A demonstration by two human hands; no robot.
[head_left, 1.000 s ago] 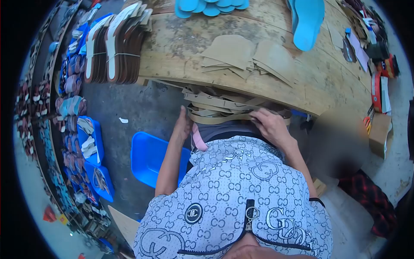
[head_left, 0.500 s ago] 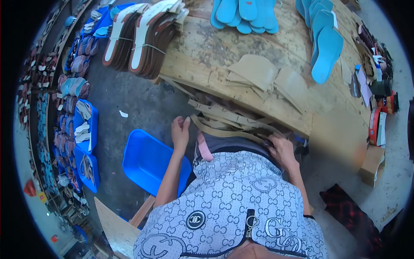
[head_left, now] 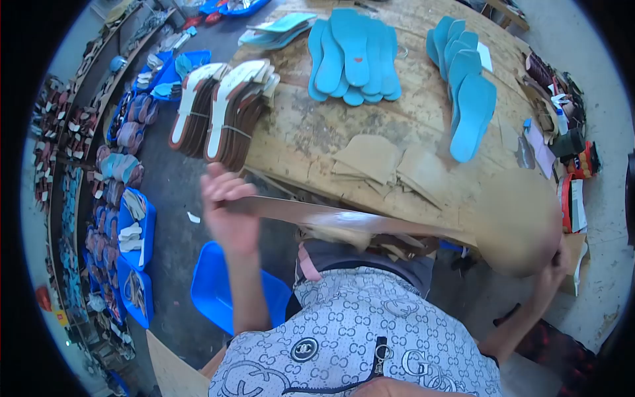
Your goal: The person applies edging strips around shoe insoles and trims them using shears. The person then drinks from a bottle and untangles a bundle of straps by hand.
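Note:
My left hand (head_left: 231,202) is raised at the table's near left corner, fingers closed round one end of a long flat brown strip (head_left: 331,215). The strip stretches taut across in front of me to the right. Its far part passes behind a blurred round patch, and my right hand (head_left: 557,263) is closed at the patch's edge, in line with the strip; its fingertips are partly hidden. Below the strip, more tan strips (head_left: 397,246) lie bunched on my lap, against the table's edge.
On the wooden table (head_left: 291,145) lie blue insoles (head_left: 354,59), another insole row (head_left: 473,112), tan sheet pieces (head_left: 367,159) and tied bundles of brown and white soles (head_left: 228,119). A blue bin (head_left: 231,284) stands at my left. Filled blue trays (head_left: 135,228) and shelves are farther left.
Both hands have risen from my lap and spread apart, left hand up and leftward, right hand far to the right. A brown strip is now drawn out between them. The view has tilted up.

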